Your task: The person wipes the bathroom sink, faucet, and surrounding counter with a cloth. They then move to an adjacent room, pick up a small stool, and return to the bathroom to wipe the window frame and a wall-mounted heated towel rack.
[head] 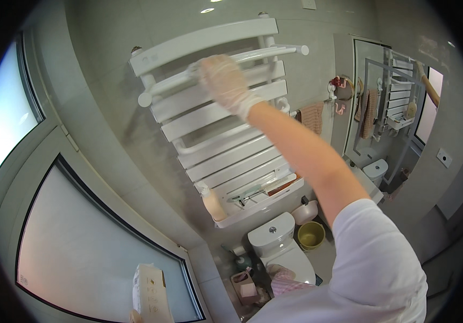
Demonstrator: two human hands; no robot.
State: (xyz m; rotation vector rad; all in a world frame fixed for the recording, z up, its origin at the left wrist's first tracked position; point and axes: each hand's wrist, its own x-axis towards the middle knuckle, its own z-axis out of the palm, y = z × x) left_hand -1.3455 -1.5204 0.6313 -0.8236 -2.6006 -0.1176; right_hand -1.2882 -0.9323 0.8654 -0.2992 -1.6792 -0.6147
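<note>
My right hand [224, 82], in a thin translucent glove, is closed over the upper round bar [259, 55] of a white wall-mounted towel rack [219, 117]. Something whitish and crumpled shows at its fingers; blur hides whether it is a cloth or loose glove film. At the bottom edge, my left hand [136, 317] holds a light cardboard box [150, 292] that bears print; only a small part of this hand shows. A shelf basket [261, 202] at the rack's lower end carries a cream pump bottle [213, 204] and several slender items.
Below the rack stand a white toilet [272, 232], an olive bucket [311, 235] and a pink caddy [244, 288]. A frosted window [94, 242] lies at left. Towards the right are a hanging brown towel [312, 117] and a mirror [409, 72] reflecting the rack and an arm.
</note>
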